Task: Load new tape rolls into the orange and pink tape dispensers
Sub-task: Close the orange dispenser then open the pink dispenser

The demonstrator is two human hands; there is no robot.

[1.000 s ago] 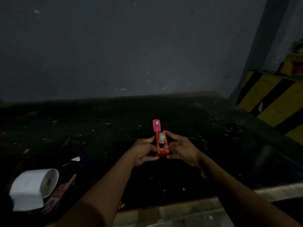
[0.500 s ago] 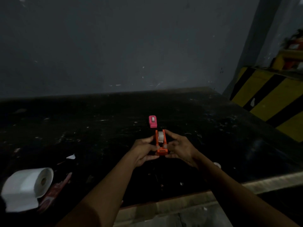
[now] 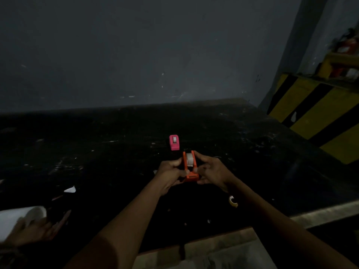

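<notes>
The orange tape dispenser (image 3: 190, 165) is at the middle of the dark table (image 3: 97, 152) with a whitish tape roll (image 3: 189, 159) seated in it. My left hand (image 3: 171, 171) grips its left side and my right hand (image 3: 211, 171) grips its right side, thumbs near the front cutter. Just behind it the pink tape dispenser (image 3: 174, 142) stands on the table, a pale roll showing in its top, untouched. A small tape roll (image 3: 233, 201) lies on the table beside my right forearm.
A white paper roll (image 3: 21, 216) lies at the left edge, with a reddish flat object (image 3: 64, 220) beside it and paper scraps (image 3: 70, 189) nearby. A yellow-and-black striped block (image 3: 320, 117) stands at the right. The grey wall closes the table's far side.
The view has shifted, so the pink dispenser now appears separate and to the left of the orange one. Both hands keep their hold on the orange dispenser. The small roll near my right forearm has come into view.
</notes>
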